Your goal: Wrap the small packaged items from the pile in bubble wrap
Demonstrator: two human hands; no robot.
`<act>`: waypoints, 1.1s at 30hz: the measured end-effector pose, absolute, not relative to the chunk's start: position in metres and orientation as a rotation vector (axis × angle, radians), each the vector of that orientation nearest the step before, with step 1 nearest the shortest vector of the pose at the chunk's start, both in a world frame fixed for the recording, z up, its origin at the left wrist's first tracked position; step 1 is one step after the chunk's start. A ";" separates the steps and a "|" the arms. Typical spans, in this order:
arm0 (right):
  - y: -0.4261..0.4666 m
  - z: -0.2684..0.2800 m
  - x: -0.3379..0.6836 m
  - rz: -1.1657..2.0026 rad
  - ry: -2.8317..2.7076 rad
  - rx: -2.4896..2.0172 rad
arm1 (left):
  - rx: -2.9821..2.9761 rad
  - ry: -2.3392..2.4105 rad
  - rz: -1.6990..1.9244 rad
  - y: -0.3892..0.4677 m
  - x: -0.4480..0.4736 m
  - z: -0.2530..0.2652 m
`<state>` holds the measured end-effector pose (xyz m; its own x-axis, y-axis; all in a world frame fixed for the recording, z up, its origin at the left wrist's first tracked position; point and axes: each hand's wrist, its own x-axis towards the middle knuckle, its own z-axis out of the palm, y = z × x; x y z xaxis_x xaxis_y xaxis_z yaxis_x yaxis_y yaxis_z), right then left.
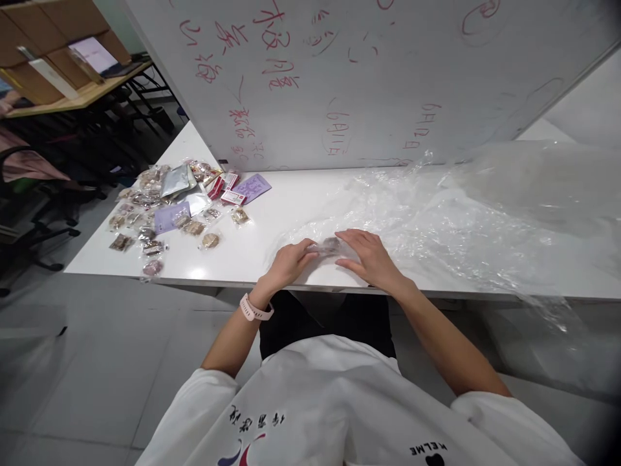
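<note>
At the table's front edge, a small dark packet (pixel 331 244) lies in crumpled clear plastic film (pixel 402 217). What is inside it is too small to make out. My left hand (pixel 290 262) is on its left side, thumb and fingertips closed on a bit of the film. On the right side, my right hand (pixel 369 260) touches the film with its fingertips. Its thumb stands apart from the fingers, with a gap between them. The loose film spreads from my hands far across the right of the table.
Several small clear-wrapped packets, purple pouches (pixel 172 217), a silver pouch (pixel 174 180) and red-and-white boxes (pixel 233 197) lie heaped at the table's left. A whiteboard (pixel 310 84) stands along the back. Beyond it, left, are a desk (pixel 92 94) and a chair (pixel 36 194).
</note>
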<state>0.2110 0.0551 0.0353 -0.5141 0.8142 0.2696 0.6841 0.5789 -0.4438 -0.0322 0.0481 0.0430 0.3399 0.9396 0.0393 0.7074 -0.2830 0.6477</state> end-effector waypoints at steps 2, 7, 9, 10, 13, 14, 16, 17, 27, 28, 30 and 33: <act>0.060 0.032 0.217 0.413 -2.328 -1.227 | 1.948 1.432 0.639 0.042 -0.039 0.049; 0.083 0.043 0.218 0.618 -2.269 -1.462 | 1.518 1.413 0.771 0.044 -0.051 0.048; 0.092 0.047 0.213 0.674 -2.307 -1.602 | 1.444 1.454 0.734 0.050 -0.051 0.046; 0.095 0.048 0.210 0.650 -2.333 -1.661 | 1.448 1.480 0.710 0.054 -0.051 0.046; 0.094 0.050 0.200 0.291 -2.367 -1.730 | 1.559 1.571 0.656 0.060 -0.048 0.048; 0.089 0.051 0.196 0.133 -2.338 -1.707 | 1.596 1.598 0.645 0.060 -0.047 0.049; 0.076 0.051 0.186 -0.055 -2.295 -1.554 | 1.648 1.645 0.623 0.062 -0.045 0.050; 0.068 0.049 0.180 -0.063 -2.308 -1.437 | 1.669 1.667 0.610 0.062 -0.044 0.050; 0.039 0.003 0.157 0.328 -2.445 -1.086 | 1.526 2.456 1.199 0.009 -0.088 0.039; 0.039 0.003 0.158 0.329 -2.437 -1.085 | 1.410 2.497 1.210 -0.004 -0.094 0.038; 0.039 0.003 0.158 0.316 -2.428 -1.084 | 1.283 2.503 1.031 -0.025 -0.098 0.036; 0.038 0.003 0.157 0.292 -2.431 -1.082 | 1.366 2.454 0.762 -0.034 -0.090 0.037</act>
